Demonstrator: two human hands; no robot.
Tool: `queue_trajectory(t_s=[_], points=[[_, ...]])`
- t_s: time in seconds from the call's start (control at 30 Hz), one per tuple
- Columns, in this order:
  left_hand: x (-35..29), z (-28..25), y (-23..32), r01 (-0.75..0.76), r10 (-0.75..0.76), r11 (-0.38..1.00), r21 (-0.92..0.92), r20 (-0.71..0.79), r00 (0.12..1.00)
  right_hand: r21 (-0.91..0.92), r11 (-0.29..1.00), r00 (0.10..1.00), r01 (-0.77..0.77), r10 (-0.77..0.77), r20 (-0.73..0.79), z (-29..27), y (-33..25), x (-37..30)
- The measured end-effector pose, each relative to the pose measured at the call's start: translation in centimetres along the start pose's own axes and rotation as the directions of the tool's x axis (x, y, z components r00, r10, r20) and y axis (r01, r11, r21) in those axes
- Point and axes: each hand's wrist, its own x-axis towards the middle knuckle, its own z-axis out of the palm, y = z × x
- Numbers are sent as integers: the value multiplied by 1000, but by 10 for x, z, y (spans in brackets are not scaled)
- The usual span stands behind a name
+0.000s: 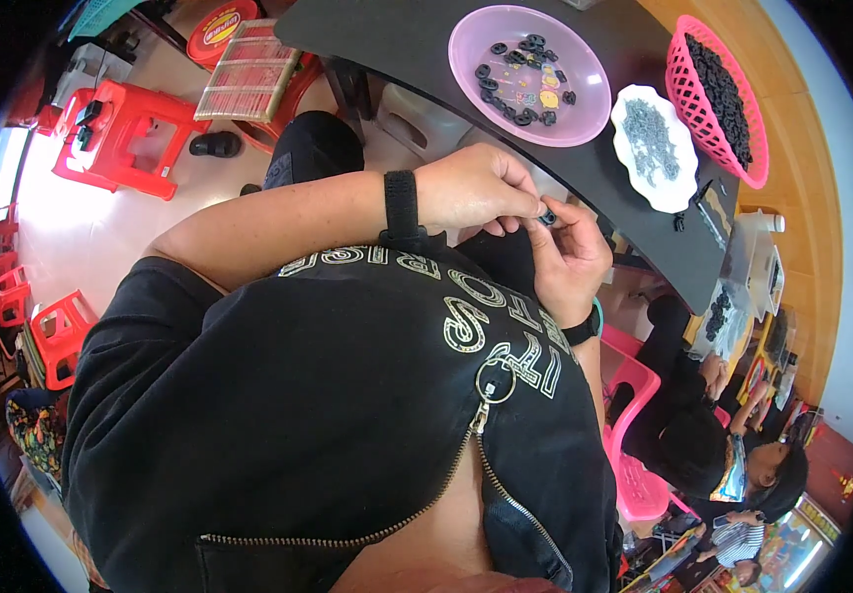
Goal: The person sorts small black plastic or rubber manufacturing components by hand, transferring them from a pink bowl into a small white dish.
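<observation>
My left hand (pixel 478 188) and my right hand (pixel 575 259) meet at the near edge of the dark table. Between their fingertips they pinch a small black part (pixel 547 216), mostly covered by the fingers. Just beyond them stands a lilac plastic basin (pixel 585 102) with several small black ring-like parts (pixel 486 84) scattered on its printed bottom. Right of the basin, a white scalloped dish (pixel 684 183) holds a heap of tiny grey metallic pieces (pixel 652 138). A pink lattice basket (pixel 681 79) full of black parts (pixel 718 94) sits at the far right.
Small black bits (pixel 682 219) lie near the right edge of the dark table (pixel 377 35). Red stools (pixel 125 138) and a slatted seat (pixel 244 74) stand at left. A pink chair (pixel 636 435) and other people (pixel 688 445) are at lower right, beside clear bags of black parts.
</observation>
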Motion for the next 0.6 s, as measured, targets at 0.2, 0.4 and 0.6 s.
queue_trajectory(t_s=[0.2,0.4,0.6], points=[[-2,1,-1,7,-8,1000,-18,-15,1000,-70,993,996,92,-92,0,0,2,1],[-2,1,-2,50,-50,998,-45,4,999,-130,987,996,94,-92,24,-2,1,0],[2,1,-8,68,-66,992,-105,19,998,-125,983,991,133,-132,18,-3,8,-2]])
